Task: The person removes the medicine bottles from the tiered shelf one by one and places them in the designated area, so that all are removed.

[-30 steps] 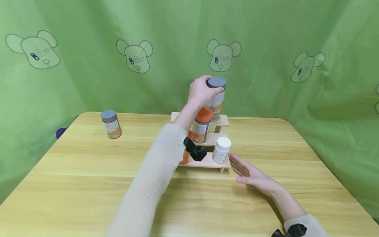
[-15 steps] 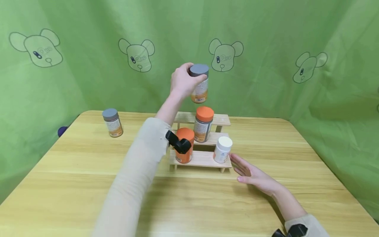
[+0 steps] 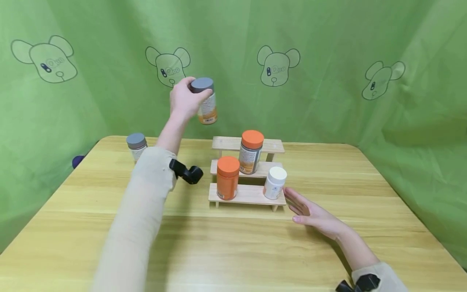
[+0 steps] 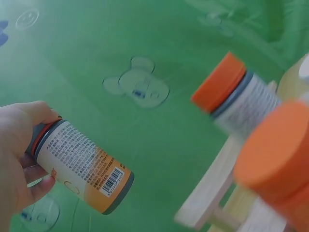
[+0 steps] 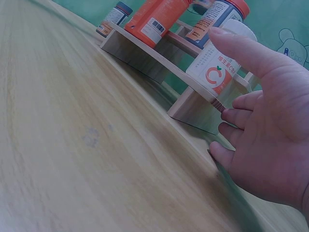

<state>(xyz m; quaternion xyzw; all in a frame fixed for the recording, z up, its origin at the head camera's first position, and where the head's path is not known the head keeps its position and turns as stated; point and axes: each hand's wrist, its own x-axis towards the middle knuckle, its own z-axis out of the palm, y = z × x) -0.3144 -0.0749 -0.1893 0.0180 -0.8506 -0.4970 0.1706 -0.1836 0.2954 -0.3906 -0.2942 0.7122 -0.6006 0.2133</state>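
At the lower right of the frame we saw the right hand (image 3: pixel 315 219), fingers loosely extended, near a small white plastic bottle (image 3: pixel 273 187); whether they touched we could not tell. The bottle stood right, an orange cylindrical jar (image 3: pixel 228 182) left, on the lowest step of a pale wooden three-step rack (image 3: pixel 251 195). An orange-lidded labelled jar (image 3: pixel 249 156) stood on the middle step. At upper centre-left, the left hand (image 3: pixel 185 99) gripped a grey-lidded cylindrical jar (image 3: pixel 208 108) by its lid — aloft, before a green curtain (image 3: pixel 230 24). We saw another grey-lidded jar (image 3: pixel 136 141) at centre-left, partly behind the sleeve (image 3: pixel 146 194).
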